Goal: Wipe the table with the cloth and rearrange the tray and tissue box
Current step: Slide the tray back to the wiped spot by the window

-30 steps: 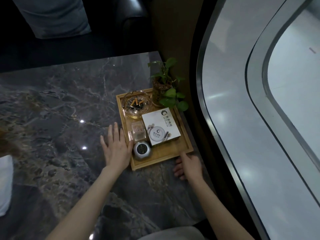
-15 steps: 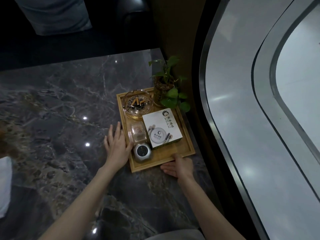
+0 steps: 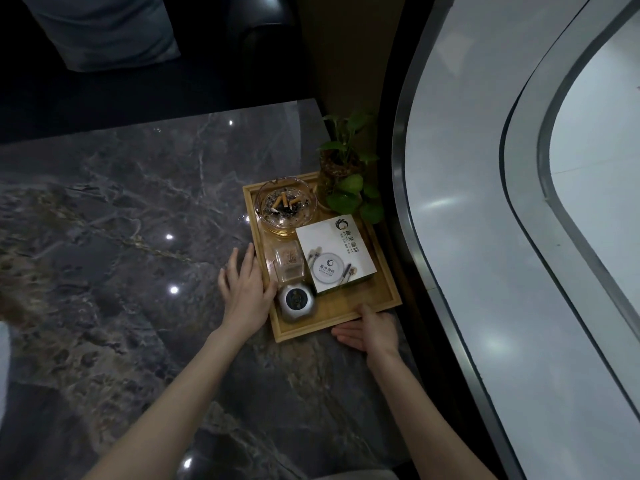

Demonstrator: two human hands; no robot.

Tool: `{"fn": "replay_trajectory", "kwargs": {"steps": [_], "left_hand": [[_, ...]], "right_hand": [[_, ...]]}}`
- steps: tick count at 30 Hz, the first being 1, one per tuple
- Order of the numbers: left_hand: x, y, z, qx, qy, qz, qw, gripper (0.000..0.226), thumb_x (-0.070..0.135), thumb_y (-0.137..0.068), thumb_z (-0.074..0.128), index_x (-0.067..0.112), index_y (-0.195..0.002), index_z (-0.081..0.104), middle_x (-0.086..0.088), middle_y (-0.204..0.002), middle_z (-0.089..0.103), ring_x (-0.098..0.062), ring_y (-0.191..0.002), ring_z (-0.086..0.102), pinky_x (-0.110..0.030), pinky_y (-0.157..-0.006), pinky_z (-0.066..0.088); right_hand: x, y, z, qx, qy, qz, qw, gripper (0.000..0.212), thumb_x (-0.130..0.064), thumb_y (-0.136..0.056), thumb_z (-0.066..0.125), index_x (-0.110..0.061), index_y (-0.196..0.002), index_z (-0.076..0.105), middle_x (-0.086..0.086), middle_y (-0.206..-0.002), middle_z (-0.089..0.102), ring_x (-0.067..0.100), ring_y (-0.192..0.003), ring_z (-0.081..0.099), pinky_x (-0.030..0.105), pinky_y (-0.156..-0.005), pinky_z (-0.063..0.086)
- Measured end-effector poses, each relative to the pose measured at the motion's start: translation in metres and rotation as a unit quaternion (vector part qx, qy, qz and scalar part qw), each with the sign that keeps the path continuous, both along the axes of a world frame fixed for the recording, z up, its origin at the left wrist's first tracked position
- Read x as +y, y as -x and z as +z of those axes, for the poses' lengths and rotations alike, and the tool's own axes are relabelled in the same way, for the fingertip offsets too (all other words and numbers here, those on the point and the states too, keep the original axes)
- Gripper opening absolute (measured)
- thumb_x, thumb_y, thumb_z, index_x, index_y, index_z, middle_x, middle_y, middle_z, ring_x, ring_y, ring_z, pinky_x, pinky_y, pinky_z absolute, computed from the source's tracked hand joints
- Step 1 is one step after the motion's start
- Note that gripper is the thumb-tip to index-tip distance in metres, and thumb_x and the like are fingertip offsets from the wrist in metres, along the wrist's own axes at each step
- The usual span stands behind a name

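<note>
A wooden tray (image 3: 349, 315) sits at the right side of the dark marble table (image 3: 114, 237). On it lies a white tissue box (image 3: 334, 258). My left hand (image 3: 244, 294) lies flat on the table with fingers spread, pressed against the tray's left rim. My right hand (image 3: 369, 329) is open, palm turned up, its thumb and fingertips touching the tray's near rim. A sliver of white cloth (image 3: 2, 368) shows at the far left edge of the view.
The tray also carries a glass ashtray (image 3: 285, 206) with cigarette butts, a small clear holder (image 3: 289, 266), a round silver device (image 3: 297, 302) and a potted plant (image 3: 346, 174). A curved glass wall (image 3: 485, 237) runs right of the table. A dark sofa (image 3: 138, 64) stands behind.
My right hand slid left along the tray's near rim from its corner and turned palm up. The tray shifted slightly toward the table's right edge. The left hand stays against the left rim.
</note>
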State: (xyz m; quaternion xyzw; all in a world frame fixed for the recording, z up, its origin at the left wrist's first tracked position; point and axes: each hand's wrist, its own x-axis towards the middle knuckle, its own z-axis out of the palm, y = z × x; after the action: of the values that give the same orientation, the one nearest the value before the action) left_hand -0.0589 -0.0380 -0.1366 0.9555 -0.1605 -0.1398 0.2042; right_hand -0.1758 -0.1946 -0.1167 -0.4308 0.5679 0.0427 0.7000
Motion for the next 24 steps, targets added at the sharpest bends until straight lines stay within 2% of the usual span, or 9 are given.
{"fn": "replay_trajectory", "kwargs": {"steps": [4,10,15,17,20,24], "left_hand": [[-0.006,-0.001,0.002,0.003,-0.002,0.008,1.000,0.055,0.033,-0.093,0.041,0.014,-0.141,0.023,-0.002,-0.156,0.009,-0.023,-0.142,-0.004,-0.049,-0.114,0.000],[-0.006,-0.005,0.003,0.008,-0.014,0.003,1.000,0.056,0.034,-0.093,0.040,0.014,-0.142,0.021,-0.002,-0.156,0.008,-0.023,-0.142,-0.004,-0.048,-0.114,0.000],[-0.006,-0.008,0.004,0.017,-0.026,-0.003,1.000,0.059,0.036,-0.092,0.040,0.014,-0.143,0.019,-0.002,-0.157,0.006,-0.023,-0.142,-0.003,-0.047,-0.114,0.003],[-0.005,-0.010,0.005,0.025,-0.030,-0.006,0.999,0.061,0.039,-0.092,0.039,0.014,-0.143,0.017,-0.001,-0.157,0.005,-0.022,-0.142,-0.003,-0.046,-0.113,0.003],[-0.003,-0.011,0.007,0.042,-0.054,-0.014,0.998,0.064,0.043,-0.092,0.036,0.012,-0.143,0.015,-0.004,-0.157,0.004,-0.023,-0.142,-0.002,-0.046,-0.114,0.004],[0.001,-0.008,0.015,0.061,-0.063,-0.013,0.996,0.062,0.046,-0.093,0.031,0.009,-0.141,0.021,-0.011,-0.155,0.013,-0.026,-0.142,0.004,-0.047,-0.114,0.007]], "right_hand": [[-0.005,-0.002,0.000,-0.001,0.002,-0.004,1.000,0.025,-0.010,-0.091,0.044,0.006,-0.074,0.053,0.016,-0.041,0.063,0.025,-0.040,0.065,0.024,-0.034,0.051],[-0.006,-0.004,-0.004,-0.008,0.001,-0.003,1.000,0.024,-0.010,-0.091,0.044,0.012,-0.092,0.054,0.018,-0.044,0.064,0.026,-0.041,0.066,0.024,-0.034,0.051],[-0.005,-0.006,-0.003,-0.010,0.006,0.004,1.000,0.025,-0.012,-0.092,0.045,0.011,-0.091,0.054,0.020,-0.049,0.064,0.024,-0.040,0.065,0.023,-0.034,0.051],[-0.006,-0.005,-0.001,-0.002,0.012,0.030,0.999,0.028,-0.015,-0.093,0.045,0.011,-0.093,0.054,0.020,-0.053,0.064,0.022,-0.038,0.064,0.022,-0.033,0.050],[-0.009,-0.003,0.001,0.031,0.048,0.110,0.992,0.035,-0.022,-0.094,0.044,0.011,-0.097,0.054,0.010,-0.041,0.063,0.018,-0.032,0.060,0.018,-0.028,0.044],[-0.011,-0.001,0.006,0.074,0.094,0.202,0.972,0.037,-0.030,-0.093,0.042,0.001,-0.079,0.057,0.005,-0.039,0.062,0.013,-0.027,0.054,0.012,-0.032,0.035]]}}
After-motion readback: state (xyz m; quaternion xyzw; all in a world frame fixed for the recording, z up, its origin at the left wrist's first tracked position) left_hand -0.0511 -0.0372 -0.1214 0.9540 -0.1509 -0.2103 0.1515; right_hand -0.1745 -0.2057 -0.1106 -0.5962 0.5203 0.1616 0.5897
